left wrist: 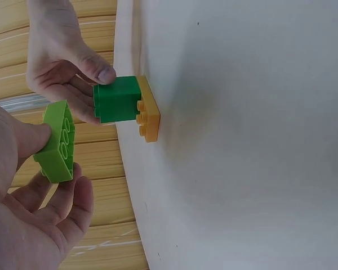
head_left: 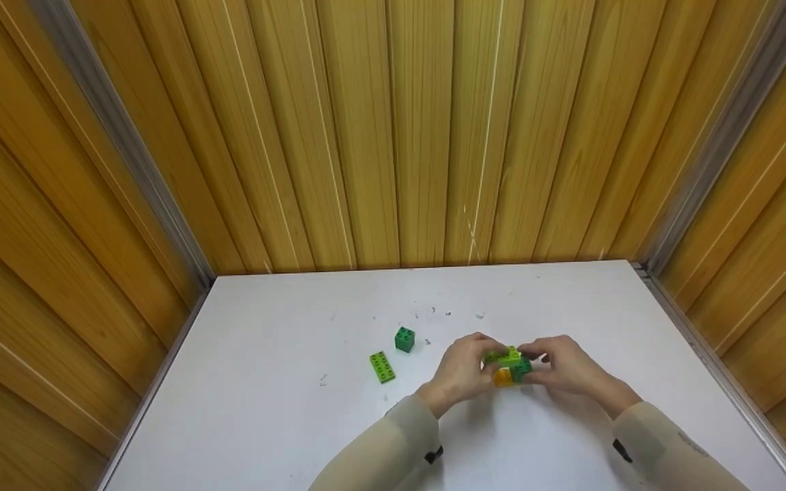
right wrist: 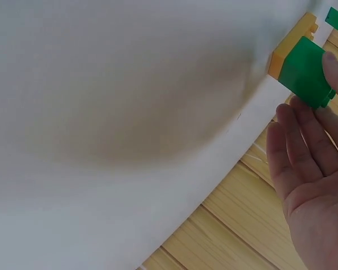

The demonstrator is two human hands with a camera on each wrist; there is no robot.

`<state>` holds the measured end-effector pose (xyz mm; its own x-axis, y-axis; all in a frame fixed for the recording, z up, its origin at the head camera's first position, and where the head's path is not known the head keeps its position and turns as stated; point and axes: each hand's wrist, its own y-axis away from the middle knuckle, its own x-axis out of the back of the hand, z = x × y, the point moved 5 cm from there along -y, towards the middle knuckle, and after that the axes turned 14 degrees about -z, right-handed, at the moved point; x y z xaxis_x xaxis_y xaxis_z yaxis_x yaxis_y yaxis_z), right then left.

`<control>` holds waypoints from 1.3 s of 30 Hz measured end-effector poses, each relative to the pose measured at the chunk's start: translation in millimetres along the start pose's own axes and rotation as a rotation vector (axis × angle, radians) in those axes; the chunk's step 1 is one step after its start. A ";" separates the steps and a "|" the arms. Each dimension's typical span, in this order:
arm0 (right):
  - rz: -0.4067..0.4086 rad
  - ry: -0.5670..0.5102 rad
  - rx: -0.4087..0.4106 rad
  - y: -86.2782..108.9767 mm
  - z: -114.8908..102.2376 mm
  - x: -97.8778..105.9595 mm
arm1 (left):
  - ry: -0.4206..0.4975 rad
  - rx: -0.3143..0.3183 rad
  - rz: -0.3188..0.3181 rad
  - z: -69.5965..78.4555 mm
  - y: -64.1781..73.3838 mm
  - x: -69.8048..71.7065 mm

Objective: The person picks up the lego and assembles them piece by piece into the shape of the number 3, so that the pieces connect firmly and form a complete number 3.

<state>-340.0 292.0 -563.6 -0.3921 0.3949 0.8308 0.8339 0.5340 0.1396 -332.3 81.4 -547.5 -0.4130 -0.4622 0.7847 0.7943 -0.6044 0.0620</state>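
Note:
Between thumb and fingers, my left hand (head_left: 460, 372) pinches a lime-green toy brick (left wrist: 59, 142), its hollow tubed underside showing in the left wrist view. My right hand (head_left: 565, 366) grips a dark green block (left wrist: 118, 100), thumb on one side and fingertips on the other. That block sits on one end of a flat yellow brick (left wrist: 150, 115) whose bare studs stick out beside it. The yellow brick lies at the white tabletop. In the head view the lime brick is held close above the yellow brick's bare part, left of the dark green block.
To the left on the white table (head_left: 250, 409) lie a loose lime-green brick (head_left: 382, 367) and a dark green block (head_left: 404, 339). Wood-patterned walls (head_left: 420, 136) rise behind and at both sides, with metal posts in the corners.

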 end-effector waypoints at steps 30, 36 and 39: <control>0.152 -0.082 0.185 13.0 -2.2 8.6 | -0.098 -0.061 0.002 11.4 -21.4 -19.3; 0.160 -0.062 0.183 13.3 -3.8 10.0 | -0.107 -0.053 -0.001 9.8 -24.5 -20.4; 0.166 -0.043 0.184 13.0 -4.1 11.2 | -0.108 -0.046 -0.005 9.9 -25.0 -19.8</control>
<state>-332.0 300.3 -550.4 -0.2749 0.5177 0.8102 0.8048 0.5850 -0.1008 -339.6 112.0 -558.4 -0.3650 -0.3880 0.8463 0.7699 -0.6369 0.0400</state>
